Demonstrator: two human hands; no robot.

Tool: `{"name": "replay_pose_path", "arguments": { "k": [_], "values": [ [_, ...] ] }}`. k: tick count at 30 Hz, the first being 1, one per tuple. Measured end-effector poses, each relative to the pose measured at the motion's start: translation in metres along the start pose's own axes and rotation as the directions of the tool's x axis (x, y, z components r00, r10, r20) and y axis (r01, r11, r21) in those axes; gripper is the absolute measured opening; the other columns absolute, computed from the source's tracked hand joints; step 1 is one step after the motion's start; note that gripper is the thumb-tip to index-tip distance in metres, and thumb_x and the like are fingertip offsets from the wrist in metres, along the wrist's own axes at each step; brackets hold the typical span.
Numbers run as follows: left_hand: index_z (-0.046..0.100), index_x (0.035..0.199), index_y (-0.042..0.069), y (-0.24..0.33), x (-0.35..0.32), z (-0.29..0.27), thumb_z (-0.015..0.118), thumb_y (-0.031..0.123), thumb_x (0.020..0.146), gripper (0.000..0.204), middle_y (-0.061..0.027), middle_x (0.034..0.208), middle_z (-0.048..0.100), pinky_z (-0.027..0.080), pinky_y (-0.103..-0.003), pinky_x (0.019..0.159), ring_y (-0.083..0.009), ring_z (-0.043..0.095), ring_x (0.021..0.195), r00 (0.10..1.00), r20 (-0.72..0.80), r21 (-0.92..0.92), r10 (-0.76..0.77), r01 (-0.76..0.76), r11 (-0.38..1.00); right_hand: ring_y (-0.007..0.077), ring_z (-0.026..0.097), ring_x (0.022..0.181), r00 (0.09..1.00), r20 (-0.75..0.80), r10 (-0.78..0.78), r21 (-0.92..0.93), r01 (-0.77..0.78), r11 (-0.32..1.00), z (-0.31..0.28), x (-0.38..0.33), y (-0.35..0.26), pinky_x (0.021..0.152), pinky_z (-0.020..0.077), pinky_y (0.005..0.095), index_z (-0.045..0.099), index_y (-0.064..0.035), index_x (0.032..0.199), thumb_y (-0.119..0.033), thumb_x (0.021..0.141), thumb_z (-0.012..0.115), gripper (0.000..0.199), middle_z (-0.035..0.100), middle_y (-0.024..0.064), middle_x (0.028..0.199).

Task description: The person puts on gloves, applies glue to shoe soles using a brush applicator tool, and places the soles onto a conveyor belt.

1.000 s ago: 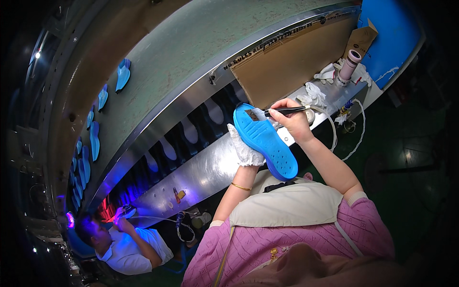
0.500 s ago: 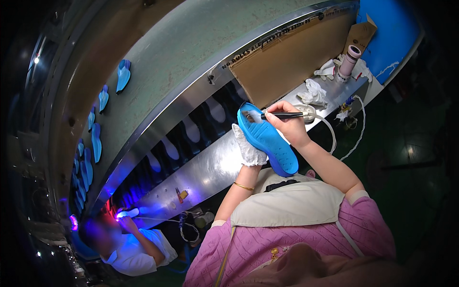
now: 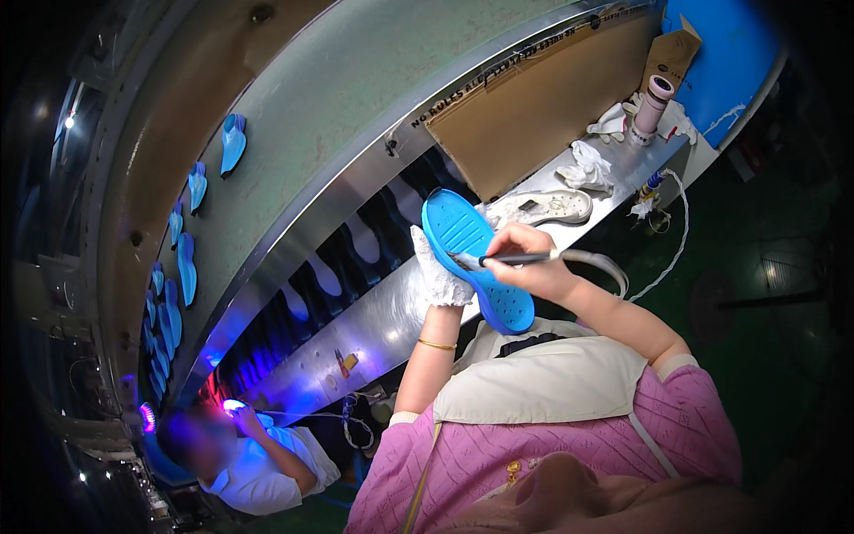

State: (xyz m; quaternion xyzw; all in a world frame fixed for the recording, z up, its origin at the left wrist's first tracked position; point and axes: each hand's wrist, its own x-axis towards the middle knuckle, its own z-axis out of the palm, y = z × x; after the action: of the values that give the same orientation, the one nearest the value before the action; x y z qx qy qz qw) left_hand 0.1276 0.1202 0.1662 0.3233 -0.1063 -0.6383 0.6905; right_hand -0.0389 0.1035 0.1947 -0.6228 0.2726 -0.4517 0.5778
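Gloved left hand (image 3: 442, 271) gripping blue shoe sole (image 3: 476, 258), raised above steel bench (image 3: 382, 325); right hand (image 3: 525, 262) clenched on brush (image 3: 507, 260), tip on sole. Coating apparently underway; steady strokes needed next. Beyond: white sole (image 3: 543, 206), cardboard sheet (image 3: 543, 107).

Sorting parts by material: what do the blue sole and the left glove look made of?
Sole: likely moulded rubber or foam, matte blue, with fine ribbed and dotted tread. Glove on the left hand: seemingly white knitted cotton, soft, nubbly and wrinkled.
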Motion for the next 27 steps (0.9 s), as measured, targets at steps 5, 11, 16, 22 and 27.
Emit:
{"name": "replay_pose_path", "arguments": {
  "k": [5,11,16,22,27],
  "values": [
    [0.049,0.128,0.005,0.011,-0.009,0.006,0.036,0.071,0.086,0.079,-0.0159,0.120,0.058,0.048,-0.044,0.093,-0.0313,0.059,0.104,1.000,-0.012,0.067,-0.029,0.029,0.997,0.0131,0.059,0.068,0.988,0.053,-0.142,-0.253,0.151,0.956,-0.004,-0.009,-0.004,0.061,0.0474,0.0257,0.061,-0.0026,0.080,-0.009,0.071,0.073,0.016,0.060,0.0067,0.078],
    [0.048,0.130,0.007,-0.002,-0.043,0.004,0.033,0.074,0.085,0.082,-0.0112,0.124,0.056,0.044,-0.044,0.098,-0.0269,0.055,0.109,0.982,0.162,0.189,-0.102,0.071,0.980,0.0070,0.060,0.073,0.981,0.034,0.190,0.022,-0.191,0.981,-0.026,-0.022,0.018,0.064,0.0486,0.0219,0.060,-0.0022,0.086,-0.004,0.079,0.069,0.012,0.064,0.0028,0.081],
    [0.046,0.131,0.007,-0.026,-0.056,-0.030,0.036,0.064,0.091,0.070,-0.0111,0.123,0.056,0.048,-0.039,0.093,-0.0254,0.057,0.106,1.000,0.002,0.398,-0.019,0.017,0.917,0.0069,0.060,0.073,0.991,0.131,0.011,-0.154,0.009,0.988,-0.014,-0.038,0.013,0.065,0.0498,0.0226,0.062,-0.0026,0.084,-0.005,0.076,0.071,0.013,0.062,0.0023,0.083],
    [0.042,0.132,0.004,-0.003,-0.049,-0.013,0.041,0.072,0.082,0.085,-0.0145,0.121,0.056,0.049,-0.042,0.093,-0.0276,0.057,0.107,0.957,0.291,0.133,0.017,-0.058,0.989,0.0081,0.061,0.073,0.976,0.069,0.208,0.087,-0.213,0.973,-0.009,-0.021,0.011,0.064,0.0500,0.0224,0.061,-0.0011,0.084,-0.005,0.077,0.071,0.013,0.063,0.0045,0.081],
    [0.041,0.135,0.006,0.011,-0.029,-0.024,0.032,0.087,0.069,0.104,-0.0155,0.122,0.058,0.049,-0.044,0.092,-0.0300,0.060,0.102,0.981,0.091,0.069,0.173,-0.180,0.981,0.0103,0.059,0.071,0.961,0.262,-0.088,-0.043,0.103,0.994,0.010,-0.014,-0.008,0.064,0.0474,0.0237,0.062,-0.0010,0.082,-0.004,0.075,0.070,0.012,0.060,0.0047,0.082]
  ]
}}
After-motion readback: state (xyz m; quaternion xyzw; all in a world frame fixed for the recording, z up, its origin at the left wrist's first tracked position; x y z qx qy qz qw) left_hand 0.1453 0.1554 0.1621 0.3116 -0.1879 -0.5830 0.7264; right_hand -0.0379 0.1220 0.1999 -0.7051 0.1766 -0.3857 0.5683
